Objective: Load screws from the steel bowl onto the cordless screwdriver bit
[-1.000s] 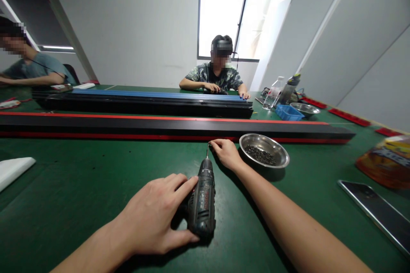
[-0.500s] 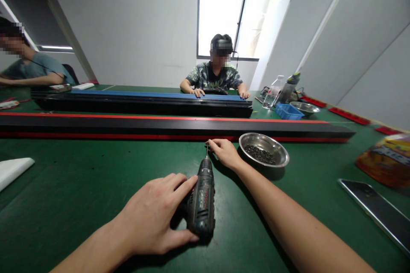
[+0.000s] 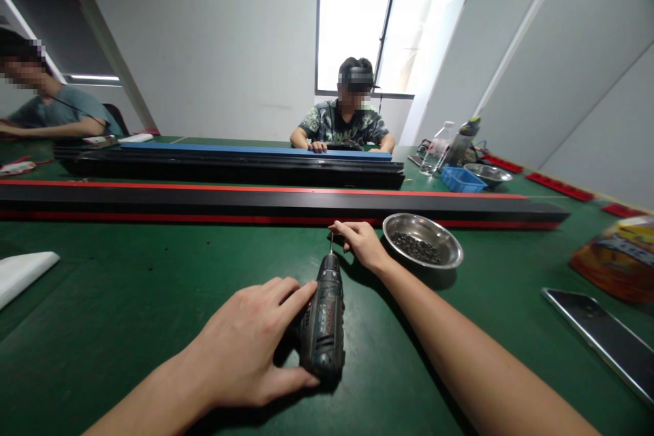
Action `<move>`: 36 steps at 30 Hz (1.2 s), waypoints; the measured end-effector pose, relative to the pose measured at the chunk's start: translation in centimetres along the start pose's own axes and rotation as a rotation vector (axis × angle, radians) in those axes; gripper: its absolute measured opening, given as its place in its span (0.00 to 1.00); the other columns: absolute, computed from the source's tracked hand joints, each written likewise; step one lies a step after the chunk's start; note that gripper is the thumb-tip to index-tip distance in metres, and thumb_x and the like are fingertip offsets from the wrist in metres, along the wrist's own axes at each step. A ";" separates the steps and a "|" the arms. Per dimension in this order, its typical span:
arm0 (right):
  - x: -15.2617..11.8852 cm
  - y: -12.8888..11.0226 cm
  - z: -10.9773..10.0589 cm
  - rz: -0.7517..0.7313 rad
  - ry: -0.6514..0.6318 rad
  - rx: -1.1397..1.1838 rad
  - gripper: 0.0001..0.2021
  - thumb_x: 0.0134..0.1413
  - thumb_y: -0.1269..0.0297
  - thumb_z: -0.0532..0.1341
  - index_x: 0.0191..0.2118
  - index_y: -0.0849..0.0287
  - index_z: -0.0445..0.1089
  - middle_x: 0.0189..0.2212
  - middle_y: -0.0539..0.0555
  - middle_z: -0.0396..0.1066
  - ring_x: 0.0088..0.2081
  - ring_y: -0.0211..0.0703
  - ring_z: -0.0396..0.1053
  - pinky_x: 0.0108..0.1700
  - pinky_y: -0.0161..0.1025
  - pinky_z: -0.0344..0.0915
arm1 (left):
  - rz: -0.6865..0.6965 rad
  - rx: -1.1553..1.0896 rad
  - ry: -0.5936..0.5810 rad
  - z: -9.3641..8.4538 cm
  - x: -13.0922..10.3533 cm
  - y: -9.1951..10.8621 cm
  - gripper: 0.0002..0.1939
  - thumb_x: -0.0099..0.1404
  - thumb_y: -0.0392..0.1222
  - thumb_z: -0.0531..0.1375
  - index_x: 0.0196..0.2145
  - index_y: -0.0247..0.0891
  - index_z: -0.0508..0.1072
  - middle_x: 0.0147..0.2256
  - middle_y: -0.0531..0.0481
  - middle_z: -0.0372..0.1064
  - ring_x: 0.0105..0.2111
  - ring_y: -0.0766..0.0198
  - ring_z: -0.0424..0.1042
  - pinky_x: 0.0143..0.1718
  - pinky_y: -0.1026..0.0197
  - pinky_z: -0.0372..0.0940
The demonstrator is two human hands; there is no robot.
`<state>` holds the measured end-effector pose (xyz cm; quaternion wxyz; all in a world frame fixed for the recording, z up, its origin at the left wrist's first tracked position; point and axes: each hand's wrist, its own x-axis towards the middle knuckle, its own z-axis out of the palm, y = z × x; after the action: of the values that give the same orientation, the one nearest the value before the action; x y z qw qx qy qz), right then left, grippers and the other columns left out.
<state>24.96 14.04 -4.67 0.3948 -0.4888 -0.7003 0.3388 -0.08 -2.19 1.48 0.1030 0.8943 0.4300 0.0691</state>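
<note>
My left hand [image 3: 255, 337] grips a dark cordless drill [image 3: 324, 323] that lies on its side on the green table, its bit [image 3: 332, 243] pointing away from me. The thumb and fingers press against the drill's body, and its handle is hidden under my palm. At the tip of the bit, my right hand [image 3: 360, 242] has thumb and forefinger pinched together; whatever small thing is between them is too small to make out. Just right of that hand stands a steel bowl [image 3: 449, 260] with many small dark screw-like pieces [image 3: 416, 247].
A long black bar with red edges [image 3: 255, 201] crosses the table ahead. Behind it lies a black and blue bar [image 3: 229, 167], with a person's hands at it. On the right are a phone [image 3: 597, 334], an orange bag [image 3: 618, 262], a blue basket [image 3: 462, 180] and bottles [image 3: 437, 150].
Both my hands and the drill hold nearly the same pose; the view has shifted slightly. Across the table, the person's hand at the right end of the blue bar has drawn back.
</note>
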 end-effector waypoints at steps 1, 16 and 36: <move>0.0 0.1 0.0 0.003 0.004 0.005 0.25 0.68 0.44 0.57 0.38 0.59 0.84 0.34 0.56 0.83 0.25 0.42 0.72 0.33 0.37 0.67 | 0.001 0.003 -0.001 0.0 0.0 0.0 0.49 0.61 0.62 0.71 0.71 0.41 0.60 0.60 0.37 0.70 0.55 0.42 0.74 0.57 0.40 0.72; -0.4 -4.3 -0.3 0.200 -0.046 -0.334 0.17 0.69 0.57 0.61 0.45 0.62 0.85 0.38 0.59 0.84 0.41 0.49 0.81 0.45 0.38 0.71 | -0.049 0.162 0.114 1.0 0.9 -0.8 0.45 0.69 0.67 0.63 0.73 0.40 0.58 0.59 0.39 0.69 0.53 0.42 0.73 0.53 0.40 0.73; 0.6 -4.4 -16.7 0.602 -0.103 -0.738 0.26 0.68 0.43 0.61 0.30 0.62 0.79 0.32 0.64 0.80 0.28 0.49 0.77 0.30 0.39 0.68 | -0.033 0.134 0.091 0.6 1.2 -1.1 0.45 0.68 0.68 0.63 0.71 0.39 0.58 0.55 0.39 0.72 0.51 0.43 0.75 0.52 0.42 0.73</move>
<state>37.78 14.78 6.93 0.0439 -0.7600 -0.6198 0.1907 -0.04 -0.65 0.62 0.0243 0.8878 0.4528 0.0791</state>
